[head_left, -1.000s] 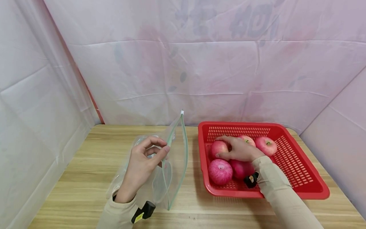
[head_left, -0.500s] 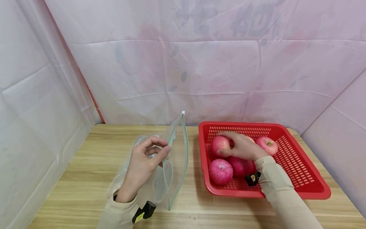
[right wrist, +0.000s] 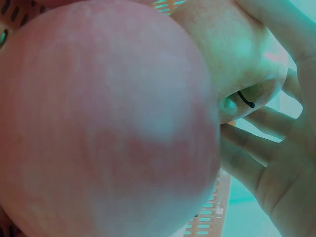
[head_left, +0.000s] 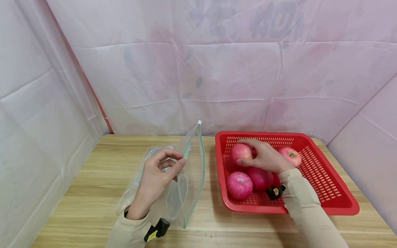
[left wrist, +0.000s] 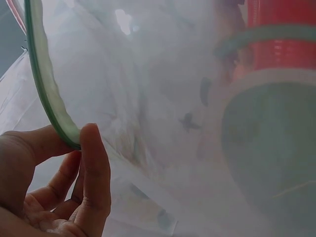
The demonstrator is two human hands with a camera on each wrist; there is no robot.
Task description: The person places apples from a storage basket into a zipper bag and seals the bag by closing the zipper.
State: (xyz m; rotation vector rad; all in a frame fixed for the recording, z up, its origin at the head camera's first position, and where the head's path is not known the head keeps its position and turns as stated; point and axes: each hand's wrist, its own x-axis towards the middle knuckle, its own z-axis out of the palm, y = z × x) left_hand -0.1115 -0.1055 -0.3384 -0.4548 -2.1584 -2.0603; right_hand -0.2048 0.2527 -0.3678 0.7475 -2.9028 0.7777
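Note:
My left hand (head_left: 158,177) pinches the green-edged rim of a clear zip bag (head_left: 193,172) between thumb and fingers, and the bag's mouth gapes toward the right. In the left wrist view the thumb and a finger meet on the green zip strip (left wrist: 42,94). My right hand (head_left: 263,156) grips a pink-red apple (head_left: 241,154) at the left part of a red basket (head_left: 339,193). The right wrist view shows the fingers around that apple (right wrist: 242,64), its stem showing, behind a nearer apple (right wrist: 108,123) that fills much of the picture.
Several other apples lie in the basket, among them a striped one (head_left: 239,186) at the front left and one (head_left: 290,156) at the back right. A white slider (head_left: 199,122) sits at the bag's far corner. The wooden table (head_left: 83,186) meets pale hanging cloth behind.
My right hand has raised the gripped apple a little, up and slightly to the right in the head view. The left hand keeps its hold on the bag, nearly still.

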